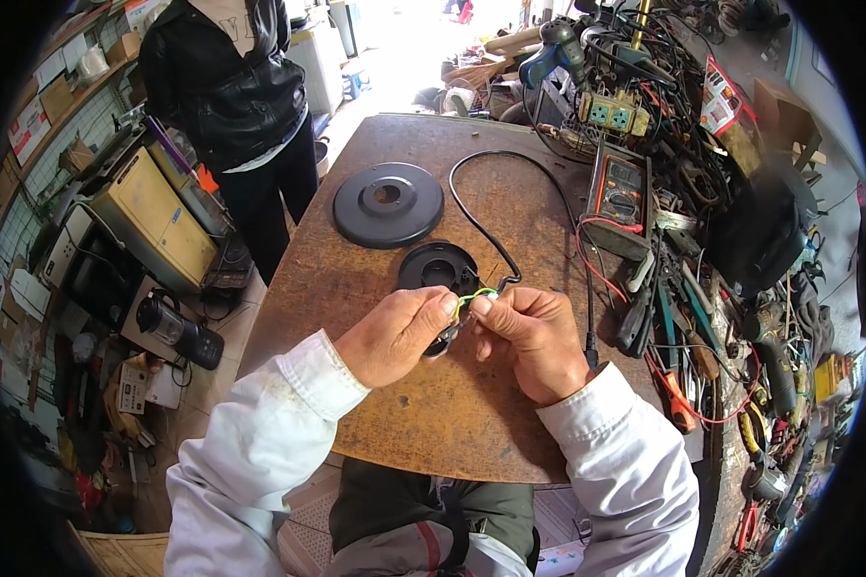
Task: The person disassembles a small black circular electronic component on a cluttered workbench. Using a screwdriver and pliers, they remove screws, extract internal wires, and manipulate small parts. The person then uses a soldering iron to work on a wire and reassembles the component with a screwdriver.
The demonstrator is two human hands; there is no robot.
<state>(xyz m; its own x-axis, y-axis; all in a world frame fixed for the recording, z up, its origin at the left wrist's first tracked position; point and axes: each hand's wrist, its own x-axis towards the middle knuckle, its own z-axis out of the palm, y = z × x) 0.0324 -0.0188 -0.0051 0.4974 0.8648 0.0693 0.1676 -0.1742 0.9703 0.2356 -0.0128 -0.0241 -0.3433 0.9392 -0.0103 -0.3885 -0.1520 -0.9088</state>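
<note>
Fingertips of both hands meet over a thin green-yellow wire [476,295] at the middle of the rusty round table [433,423]. The left hand [399,335] is closed narrow, thumb and forefinger pinching the wire's left end, with a small dark part half hidden beneath its fingers. The right hand [531,338] is likewise curled, pinching the wire from the other side, so the two hands all but touch.

Just beyond the knuckles lies a small black round base [433,266], partly covered by the hands. A black cable [491,207] runs from the hands up across the table in a loop, then back down along its right edge. Farther up and to the left lies a larger black disc [388,204] with a hole at its centre, apart from the base.

Right of the table, a multimeter [618,197] with red leads rests at the edge of a heap of tools and wires. A person in a black jacket [229,82] stands at the table's far left.
</note>
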